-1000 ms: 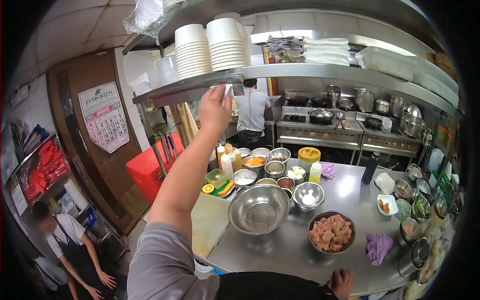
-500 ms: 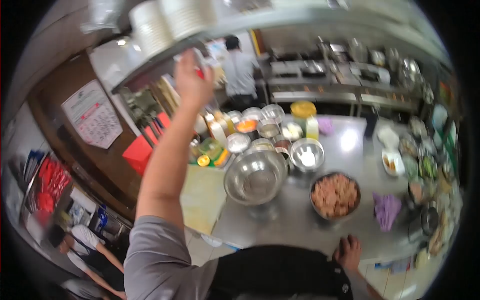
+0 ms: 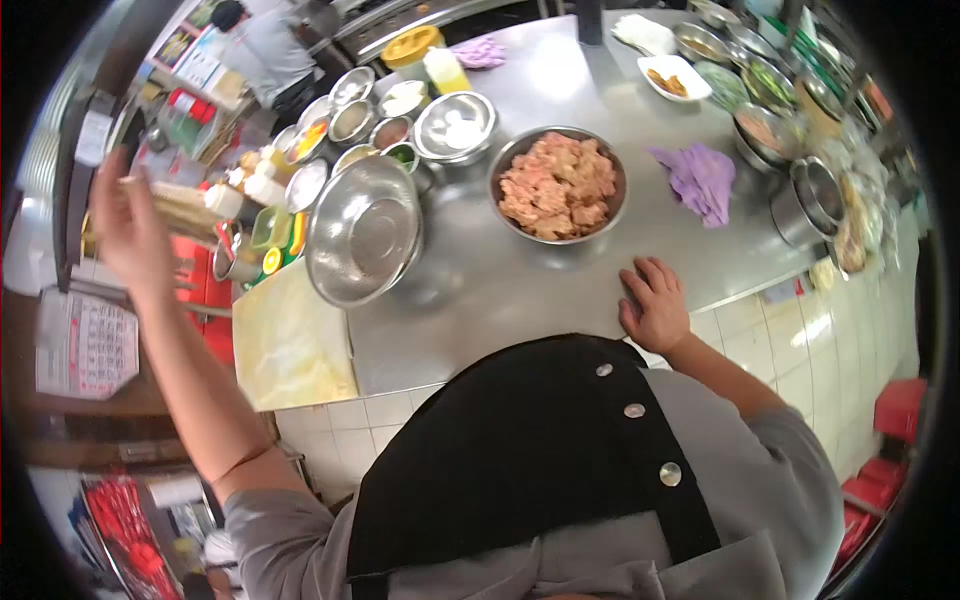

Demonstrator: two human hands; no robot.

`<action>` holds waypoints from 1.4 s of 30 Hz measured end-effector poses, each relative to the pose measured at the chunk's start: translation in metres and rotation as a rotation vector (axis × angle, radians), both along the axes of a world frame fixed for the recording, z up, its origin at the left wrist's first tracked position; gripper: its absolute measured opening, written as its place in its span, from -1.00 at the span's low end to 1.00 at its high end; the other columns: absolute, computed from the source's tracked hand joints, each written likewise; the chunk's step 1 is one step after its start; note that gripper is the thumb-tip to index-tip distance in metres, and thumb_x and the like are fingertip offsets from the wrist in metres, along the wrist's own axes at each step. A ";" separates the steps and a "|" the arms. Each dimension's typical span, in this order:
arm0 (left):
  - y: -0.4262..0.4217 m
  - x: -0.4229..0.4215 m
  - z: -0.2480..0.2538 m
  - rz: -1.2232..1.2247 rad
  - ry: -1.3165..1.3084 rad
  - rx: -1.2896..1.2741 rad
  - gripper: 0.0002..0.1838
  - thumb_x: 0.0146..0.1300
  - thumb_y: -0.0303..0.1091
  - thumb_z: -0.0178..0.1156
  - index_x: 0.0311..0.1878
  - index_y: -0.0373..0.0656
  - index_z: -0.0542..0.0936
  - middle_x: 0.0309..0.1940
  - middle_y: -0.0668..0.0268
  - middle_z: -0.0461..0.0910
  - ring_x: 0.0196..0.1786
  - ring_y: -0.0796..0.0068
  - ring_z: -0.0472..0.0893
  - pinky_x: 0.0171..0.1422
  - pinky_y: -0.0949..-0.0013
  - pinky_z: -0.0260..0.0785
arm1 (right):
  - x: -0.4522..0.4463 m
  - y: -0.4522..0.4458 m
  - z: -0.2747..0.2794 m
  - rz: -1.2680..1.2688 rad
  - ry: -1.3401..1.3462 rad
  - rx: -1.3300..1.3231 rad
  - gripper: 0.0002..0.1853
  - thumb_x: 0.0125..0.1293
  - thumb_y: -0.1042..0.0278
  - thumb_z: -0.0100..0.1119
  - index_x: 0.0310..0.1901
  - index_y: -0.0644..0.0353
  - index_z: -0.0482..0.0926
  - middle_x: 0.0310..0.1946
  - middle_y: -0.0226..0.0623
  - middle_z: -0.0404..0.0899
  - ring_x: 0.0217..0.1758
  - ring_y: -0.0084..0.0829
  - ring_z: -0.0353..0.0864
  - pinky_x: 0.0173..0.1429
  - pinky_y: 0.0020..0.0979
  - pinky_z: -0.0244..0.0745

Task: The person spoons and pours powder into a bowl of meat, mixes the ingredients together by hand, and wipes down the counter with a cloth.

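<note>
My left hand (image 3: pixel 132 230) is raised at the left, beside the shelf edge, slightly blurred. Its fingers are stretched out, and I see nothing held in it. My right hand (image 3: pixel 656 306) rests on the front edge of the steel table (image 3: pixel 470 310), fingers spread and holding nothing. Beyond it stands a steel bowl (image 3: pixel 497 205) full of pale pink raw meat pieces (image 3: pixel 560 187). A large steel colander-like bowl (image 3: pixel 365 230), with nothing in it, sits left of the meat. To the right of the meat lies a crumpled purple cloth (image 3: pixel 699 182).
A pale cutting board (image 3: pixel 290 340) covers the table's left front corner. Small bowls of ingredients, squeeze bottles (image 3: pixel 262 190) and a yellow-lidded tub (image 3: pixel 411 46) crowd behind the large bowl. A white dish (image 3: pixel 675 78) and steel pots (image 3: pixel 805 205) stand right. Another person (image 3: pixel 262 55) works at the back left.
My view has tilted down and turned, bringing the table closer. My left arm is still raised, now further toward the left of the view. My right hand remains at the table edge.
</note>
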State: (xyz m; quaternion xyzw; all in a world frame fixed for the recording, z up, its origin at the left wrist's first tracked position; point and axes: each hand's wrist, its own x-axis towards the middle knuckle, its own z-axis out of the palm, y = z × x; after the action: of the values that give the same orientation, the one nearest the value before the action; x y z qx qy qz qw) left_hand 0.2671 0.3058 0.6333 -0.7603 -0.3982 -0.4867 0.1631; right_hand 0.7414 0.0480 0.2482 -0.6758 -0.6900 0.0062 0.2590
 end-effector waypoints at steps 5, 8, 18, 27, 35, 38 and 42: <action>-0.097 0.060 -0.103 -0.262 -0.190 -0.730 -0.66 0.49 -0.41 0.22 0.27 -0.22 0.62 0.04 0.28 0.70 0.00 0.54 0.64 0.16 0.38 0.50 | -0.001 0.000 0.001 -0.003 -0.008 -0.005 -0.49 0.17 0.23 0.33 0.20 0.09 0.59 0.31 -0.03 0.45 0.44 0.07 0.34 0.50 0.10 0.22; -0.123 0.067 -0.165 -0.351 -0.134 -0.980 -0.69 0.48 -0.42 0.23 0.23 -0.25 0.63 0.01 0.32 0.71 0.03 0.54 0.64 0.22 0.38 0.48 | 0.000 0.001 0.003 0.020 -0.010 0.014 -0.49 0.16 0.25 0.33 0.19 0.10 0.59 0.30 -0.02 0.46 0.43 0.07 0.34 0.47 0.10 0.24; -0.197 0.065 -0.314 0.018 -0.200 -1.284 -0.74 0.45 -0.27 0.29 0.02 -0.27 0.70 -0.29 0.28 0.72 -0.28 0.53 0.62 -0.08 0.35 0.52 | 0.007 0.002 -0.011 0.071 -0.035 0.039 -0.48 0.15 0.24 0.33 0.19 0.11 0.59 0.28 0.00 0.45 0.41 0.16 0.33 0.45 0.15 0.24; -0.262 -0.020 -0.395 0.428 -0.111 -1.339 -0.63 0.39 -0.08 0.27 -0.28 -0.27 0.68 -0.38 -0.01 0.70 -0.32 0.00 0.68 -0.15 0.06 0.53 | 0.021 0.011 -0.016 0.360 0.078 0.124 -0.59 0.09 0.36 0.37 0.03 0.09 0.66 0.11 -0.04 0.54 0.19 0.06 0.52 0.28 0.08 0.38; -0.374 -0.061 -0.415 0.651 -0.154 -1.637 -0.58 0.39 0.01 0.20 -0.17 -0.23 0.73 -0.19 -0.02 0.74 -0.06 -0.06 0.70 0.06 0.03 0.54 | -0.067 0.056 0.028 0.666 0.488 -0.237 -0.87 0.33 0.51 0.27 -0.11 0.18 0.70 -0.32 -0.19 0.67 -0.27 -0.19 0.68 -0.13 -0.28 0.57; -0.442 -0.108 -0.474 0.807 -0.234 -1.783 -0.53 0.37 0.03 0.17 -0.11 -0.25 0.74 -0.06 -0.05 0.74 0.09 -0.07 0.69 0.22 0.04 0.51 | -0.127 0.072 0.049 0.833 0.456 -0.266 -0.88 0.34 0.51 0.27 -0.12 0.19 0.72 -0.31 -0.17 0.68 -0.28 -0.21 0.69 -0.16 -0.30 0.57; -0.571 -0.190 -0.589 0.981 -0.315 -1.980 -0.45 0.39 0.05 0.11 -0.01 -0.33 0.73 0.09 -0.14 0.67 0.22 -0.13 0.63 0.35 0.06 0.46 | -0.215 0.077 0.071 0.932 0.408 -0.322 -0.88 0.35 0.47 0.27 -0.12 0.19 0.73 -0.29 -0.16 0.71 -0.25 -0.20 0.71 -0.13 -0.28 0.58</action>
State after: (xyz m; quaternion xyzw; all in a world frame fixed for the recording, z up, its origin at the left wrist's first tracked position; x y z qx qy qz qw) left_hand 0.0767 -0.2650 0.0444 -0.2452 -0.8836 0.0714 -0.3926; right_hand 0.5268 0.1249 0.3193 -0.3139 -0.8431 0.3576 0.2505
